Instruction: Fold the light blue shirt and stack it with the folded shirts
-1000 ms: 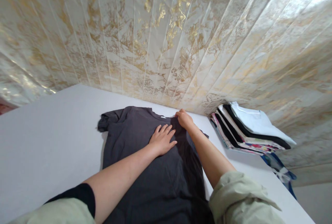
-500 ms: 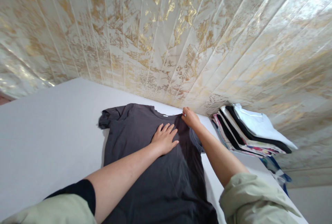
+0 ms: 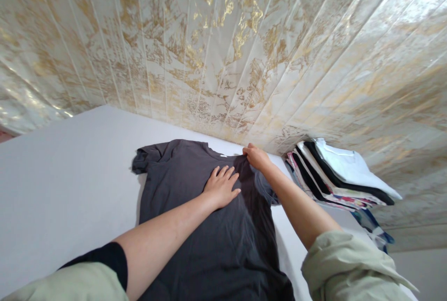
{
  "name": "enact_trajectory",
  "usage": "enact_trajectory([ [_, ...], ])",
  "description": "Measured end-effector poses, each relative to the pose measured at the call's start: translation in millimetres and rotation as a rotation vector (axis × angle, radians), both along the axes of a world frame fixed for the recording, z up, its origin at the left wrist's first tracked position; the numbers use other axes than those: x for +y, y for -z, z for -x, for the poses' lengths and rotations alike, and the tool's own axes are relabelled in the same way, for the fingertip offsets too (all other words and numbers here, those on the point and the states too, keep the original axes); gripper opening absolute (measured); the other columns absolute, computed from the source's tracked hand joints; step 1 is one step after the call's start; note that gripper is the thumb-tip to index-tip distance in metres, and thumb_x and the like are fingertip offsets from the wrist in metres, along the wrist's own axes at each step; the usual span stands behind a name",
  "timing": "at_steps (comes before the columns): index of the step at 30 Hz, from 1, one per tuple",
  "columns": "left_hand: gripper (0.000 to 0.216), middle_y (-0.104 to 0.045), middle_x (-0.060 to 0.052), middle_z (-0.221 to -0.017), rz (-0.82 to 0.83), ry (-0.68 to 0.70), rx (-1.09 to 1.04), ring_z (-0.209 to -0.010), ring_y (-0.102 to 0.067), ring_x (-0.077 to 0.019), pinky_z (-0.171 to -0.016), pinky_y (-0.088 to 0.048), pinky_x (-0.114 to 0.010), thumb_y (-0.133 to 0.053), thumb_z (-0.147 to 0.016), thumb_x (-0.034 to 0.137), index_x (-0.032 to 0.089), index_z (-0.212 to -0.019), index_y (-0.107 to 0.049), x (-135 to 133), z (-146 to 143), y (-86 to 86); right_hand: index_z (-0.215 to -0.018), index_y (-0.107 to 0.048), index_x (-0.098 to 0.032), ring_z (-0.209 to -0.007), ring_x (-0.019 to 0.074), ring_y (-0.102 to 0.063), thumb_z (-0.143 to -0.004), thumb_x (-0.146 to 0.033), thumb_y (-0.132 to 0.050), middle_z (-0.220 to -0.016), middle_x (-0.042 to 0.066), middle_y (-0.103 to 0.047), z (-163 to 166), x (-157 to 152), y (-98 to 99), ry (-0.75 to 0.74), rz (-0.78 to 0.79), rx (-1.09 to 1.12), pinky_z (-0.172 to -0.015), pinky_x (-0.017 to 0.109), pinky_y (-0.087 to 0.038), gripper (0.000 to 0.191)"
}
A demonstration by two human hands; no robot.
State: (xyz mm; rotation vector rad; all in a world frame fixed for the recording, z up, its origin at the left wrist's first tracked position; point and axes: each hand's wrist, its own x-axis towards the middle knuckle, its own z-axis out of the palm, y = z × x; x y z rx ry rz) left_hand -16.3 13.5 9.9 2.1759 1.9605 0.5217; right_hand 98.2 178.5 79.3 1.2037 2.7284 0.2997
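Note:
A dark grey T-shirt (image 3: 188, 198) lies spread on a white table (image 3: 63, 184), collar toward the wall. My left hand (image 3: 221, 185) rests flat on the shirt's chest, fingers stretched out. Farther back, my right hand (image 3: 256, 157) pinches the shirt's right shoulder near the collar. The shirt's right side is folded in toward the middle, and its left sleeve lies crumpled at the far left.
A stack of folded shirts (image 3: 335, 177), white on top with black and patterned ones below, sits at the back right against the wall. A gold-and-white marbled wall (image 3: 223, 50) rises directly behind the table. The table's right edge runs close to my right elbow.
My right hand has shifted slightly right along the shirt's shoulder, still pinching the cloth. My left hand has stayed flat on the chest.

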Motion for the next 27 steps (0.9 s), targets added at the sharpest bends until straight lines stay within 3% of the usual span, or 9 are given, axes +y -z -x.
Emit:
enact_trajectory([
  [7, 0.055, -0.034, -0.006, -0.154, -0.005, 0.001, 0.0, -0.143, -0.025, -0.0264, -0.116, -0.014, -0.049, -0.041, -0.091, 0.05, 0.025, -0.14, -0.045, 0.8, -0.1, 1.5, -0.11, -0.063, -0.023, -0.094, 0.0214, -0.063, -0.094, -0.023, -0.039, -0.119, 0.011, -0.055, -1.0, -2.0, -13.3, 0.07, -0.039, -0.047, -0.077, 0.031, -0.045, 0.028],
  [14, 0.057, -0.034, -0.008, -0.154, -0.006, 0.008, -0.008, -0.143, -0.024, -0.027, -0.116, -0.014, -0.049, -0.041, -0.092, 0.049, 0.021, -0.141, -0.044, 0.9, -0.9, 2.1, -0.114, -0.059, -0.022, -0.097, 0.02, -0.061, -0.092, -0.015, -0.036, -0.117, 0.01, -0.058, 4.9, -4.7, 8.2, 0.192, 0.001, 0.077, -0.077, 0.029, -0.045, 0.033],
  [18, 0.056, -0.035, -0.008, -0.154, -0.005, 0.002, 0.008, -0.142, -0.025, -0.0273, -0.116, -0.015, -0.048, -0.043, -0.091, 0.05, 0.023, -0.14, -0.045, 1.5, -0.6, 0.5, -0.114, -0.058, -0.022, -0.109, 0.0213, -0.055, -0.092, -0.016, -0.04, -0.121, 0.01, -0.056, 28.1, -25.3, 16.5, 0.033, -0.081, 0.191, -0.085, 0.029, -0.042, 0.029],
  [21, 0.053, -0.041, -0.009, -0.15, -0.009, 0.002, 0.026, -0.14, -0.029, -0.0287, -0.115, -0.016, -0.049, -0.043, -0.091, 0.05, 0.023, -0.136, -0.049, 0.8, -0.6, -2.8, -0.111, -0.059, -0.023, -0.109, 0.0222, -0.054, -0.092, -0.027, -0.049, -0.116, 0.008, -0.059, 47.2, -40.3, 18.7, -0.11, -0.013, 0.188, -0.087, 0.031, -0.041, 0.022],
  [27, 0.05, -0.044, -0.009, -0.146, 0.073, -0.002, -0.01, -0.139, -0.029, -0.0305, -0.115, -0.019, -0.051, -0.046, -0.089, 0.048, 0.024, -0.133, -0.051, -0.7, -0.5, -16.3, -0.103, -0.059, -0.022, -0.097, 0.0193, -0.058, -0.089, -0.029, -0.055, -0.105, 0.005, -0.063, 55.7, -50.0, 24.8, -0.066, 0.069, 0.181, -0.081, 0.029, -0.04, 0.016],
])
